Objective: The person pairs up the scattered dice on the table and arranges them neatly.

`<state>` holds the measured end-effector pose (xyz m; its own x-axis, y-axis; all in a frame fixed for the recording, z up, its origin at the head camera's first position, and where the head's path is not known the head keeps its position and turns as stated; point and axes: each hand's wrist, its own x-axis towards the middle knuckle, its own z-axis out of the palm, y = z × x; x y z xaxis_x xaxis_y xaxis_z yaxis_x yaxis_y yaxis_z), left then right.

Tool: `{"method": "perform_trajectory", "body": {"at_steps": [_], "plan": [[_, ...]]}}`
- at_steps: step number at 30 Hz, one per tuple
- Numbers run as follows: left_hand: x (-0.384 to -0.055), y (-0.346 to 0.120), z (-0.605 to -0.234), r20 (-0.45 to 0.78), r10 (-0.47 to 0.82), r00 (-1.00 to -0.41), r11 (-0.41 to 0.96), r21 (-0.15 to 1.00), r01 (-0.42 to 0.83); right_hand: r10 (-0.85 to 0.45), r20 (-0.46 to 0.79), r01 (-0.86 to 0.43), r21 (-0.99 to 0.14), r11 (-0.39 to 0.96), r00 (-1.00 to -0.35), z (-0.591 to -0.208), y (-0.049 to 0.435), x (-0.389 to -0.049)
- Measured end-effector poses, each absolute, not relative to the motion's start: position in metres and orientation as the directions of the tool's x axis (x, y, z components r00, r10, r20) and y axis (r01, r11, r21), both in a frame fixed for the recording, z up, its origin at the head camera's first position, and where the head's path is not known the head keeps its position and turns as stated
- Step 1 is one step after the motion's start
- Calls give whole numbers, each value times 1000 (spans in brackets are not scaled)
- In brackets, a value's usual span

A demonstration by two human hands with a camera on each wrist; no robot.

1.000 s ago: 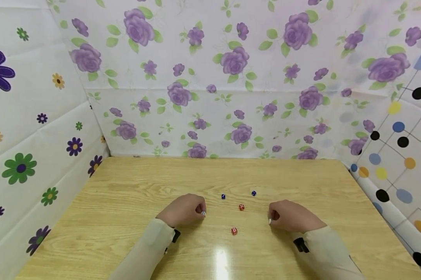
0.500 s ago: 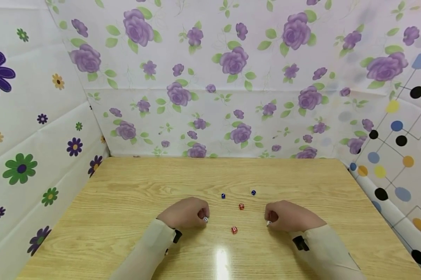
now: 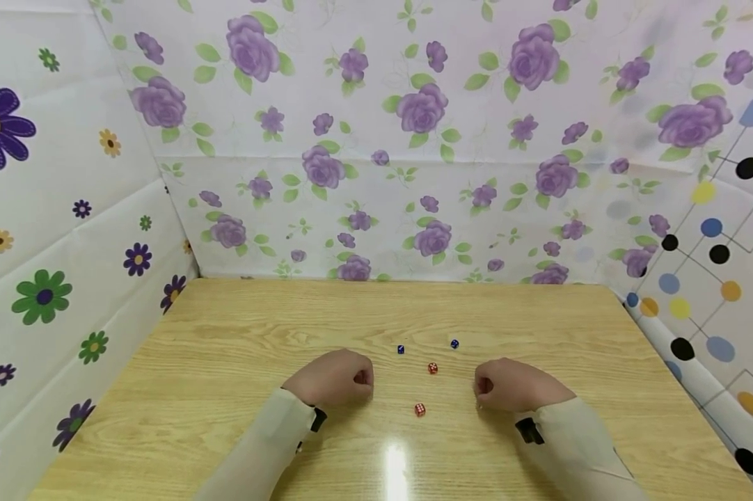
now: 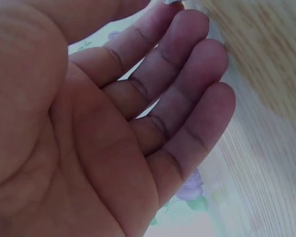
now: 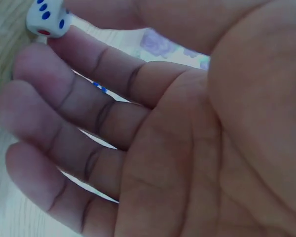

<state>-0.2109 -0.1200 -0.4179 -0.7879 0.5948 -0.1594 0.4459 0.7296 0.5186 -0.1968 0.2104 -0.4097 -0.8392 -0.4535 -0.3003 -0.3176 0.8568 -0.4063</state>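
My left hand (image 3: pixel 334 379) is over the left-middle of the table, thumb and index finger pinched together. Only a sliver of its white die (image 4: pixel 171 1) shows, at the top of the left wrist view; the rest is hidden. On the right, my right hand (image 3: pixel 519 386) pinches another white die (image 5: pixel 48 17), with blue pips and one red pip, between thumb and index fingertips. Between the hands lie two red dice, a nearer one (image 3: pixel 419 410) and a farther one (image 3: pixel 433 368). Behind these are a blue die (image 3: pixel 401 349) and a second blue die (image 3: pixel 454 344).
The wooden table (image 3: pixel 257 313) reaches back to a rose-patterned cloth (image 3: pixel 376 216). A flower-printed cloth (image 3: pixel 101 257) stands along the left and a dotted cloth (image 3: pixel 715 278) along the right. Light glares off the table's near middle.
Compared with a second ago, my left hand is slightly farther right and my right hand slightly farther left. Their fingers now hide most of the white dice in the head view.
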Motion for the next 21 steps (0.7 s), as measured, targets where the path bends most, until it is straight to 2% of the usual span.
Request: {"method": "perform_trajectory", "body": {"at_steps": [5,13,21], "plan": [[-212,-119,-419,-174,609,-774,721,527,449,-475,-291,-340,-411,846,-831,-411,209,-195],[-212,-116,-422,-217,665,-715,680,573,458,-575,-289,-403,-481,779,-766,-413,205,-196],[-210,-116,-423,-204,668,-716,670,583,459,-599,-299,-391,-533,751,-743,-414,203,-196]]}}
